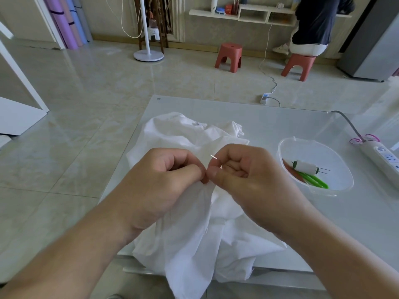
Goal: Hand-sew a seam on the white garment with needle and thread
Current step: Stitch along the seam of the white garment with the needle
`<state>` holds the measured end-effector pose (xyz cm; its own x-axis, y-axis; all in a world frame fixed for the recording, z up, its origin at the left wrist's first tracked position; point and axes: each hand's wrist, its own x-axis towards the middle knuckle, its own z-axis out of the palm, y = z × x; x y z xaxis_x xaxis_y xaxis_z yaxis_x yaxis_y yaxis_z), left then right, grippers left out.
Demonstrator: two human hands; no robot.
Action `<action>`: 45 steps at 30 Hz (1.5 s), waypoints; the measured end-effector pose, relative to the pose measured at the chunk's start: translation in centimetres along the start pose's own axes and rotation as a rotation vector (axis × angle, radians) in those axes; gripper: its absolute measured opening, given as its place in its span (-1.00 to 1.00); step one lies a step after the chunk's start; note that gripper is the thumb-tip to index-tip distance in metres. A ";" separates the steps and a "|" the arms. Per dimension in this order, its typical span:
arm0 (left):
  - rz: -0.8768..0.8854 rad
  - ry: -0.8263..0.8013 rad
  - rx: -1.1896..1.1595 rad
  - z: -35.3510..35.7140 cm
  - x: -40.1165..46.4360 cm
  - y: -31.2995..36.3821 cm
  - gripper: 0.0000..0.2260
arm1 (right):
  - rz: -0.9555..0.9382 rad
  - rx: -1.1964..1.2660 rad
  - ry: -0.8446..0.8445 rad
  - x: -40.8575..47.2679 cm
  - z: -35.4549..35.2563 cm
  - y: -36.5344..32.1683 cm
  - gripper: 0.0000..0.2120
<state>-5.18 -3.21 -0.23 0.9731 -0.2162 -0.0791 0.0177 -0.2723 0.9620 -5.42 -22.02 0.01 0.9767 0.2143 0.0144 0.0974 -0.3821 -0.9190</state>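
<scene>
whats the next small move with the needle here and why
Probably draw the needle on through: its tip shows past the fold of white garment that the left hand pinches, and the right hand pinches its other end.

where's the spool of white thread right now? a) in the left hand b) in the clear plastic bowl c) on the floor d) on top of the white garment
b, the spool of white thread lies inside the clear plastic bowl on the table, beside green tools, to the right of both hands.
</scene>
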 end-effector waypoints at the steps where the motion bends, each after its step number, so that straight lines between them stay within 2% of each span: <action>1: 0.000 0.004 0.000 0.0 0.0 0.0 -0.80 | -0.003 -0.014 0.029 0.0 0.0 0.0 -0.84; 9: -0.019 0.007 -0.024 -0.3 -0.2 0.2 -0.79 | 0.129 -0.261 0.281 1.1 -2.1 1.2 -0.79; 11: -0.023 0.006 -0.024 -0.2 -0.2 0.2 -0.80 | 0.105 -0.191 0.265 0.9 -2.0 1.1 -0.83; 14: -0.024 0.019 -0.010 -0.1 -0.1 0.3 -0.79 | 0.021 0.050 0.104 0.2 -1.1 0.2 -0.87; 17: -0.017 0.018 0.004 0.0 -0.1 0.3 -0.79 | -0.037 -0.011 0.015 -0.1 0.0 0.2 -0.84; 20: -0.011 0.020 0.010 -0.1 -0.1 0.1 -0.80 | 0.019 -0.059 0.048 0.3 -0.1 0.6 -0.80; 26: -0.020 0.013 -0.008 -0.2 -0.2 0.1 -0.80 | 0.160 -0.229 0.245 1.2 -1.7 1.8 -0.81; 28: -0.021 0.012 -0.004 -0.2 -0.2 0.1 -0.80 | 0.131 -0.128 0.232 0.9 -1.7 1.6 -0.85; 31: -0.015 0.019 0.013 -0.1 -0.1 0.0 -0.79 | 0.028 0.037 0.082 0.3 -0.7 0.5 -0.88; 34: -0.008 0.014 0.024 0.0 -0.2 0.1 -0.80 | -0.001 -0.058 -0.005 0.1 0.0 0.3 -0.82; 40: -0.020 0.017 0.007 -0.2 -0.3 0.1 -0.79 | 0.147 -0.203 0.242 1.4 -1.8 1.9 -0.78; 42: -0.022 0.017 0.012 -0.2 -0.3 0.1 -0.79 | 0.156 -0.206 0.254 1.3 -2.0 2.0 -0.81; 45: -0.026 0.019 0.017 -0.1 -0.3 0.1 -0.79 | 0.082 0.006 0.146 0.5 -1.4 0.8 -0.87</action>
<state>-5.45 -3.05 -0.05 0.9766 -0.1910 -0.0992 0.0396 -0.2940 0.9550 -4.54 -23.47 -0.12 0.9988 0.0493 -0.0036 0.0158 -0.3877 -0.9217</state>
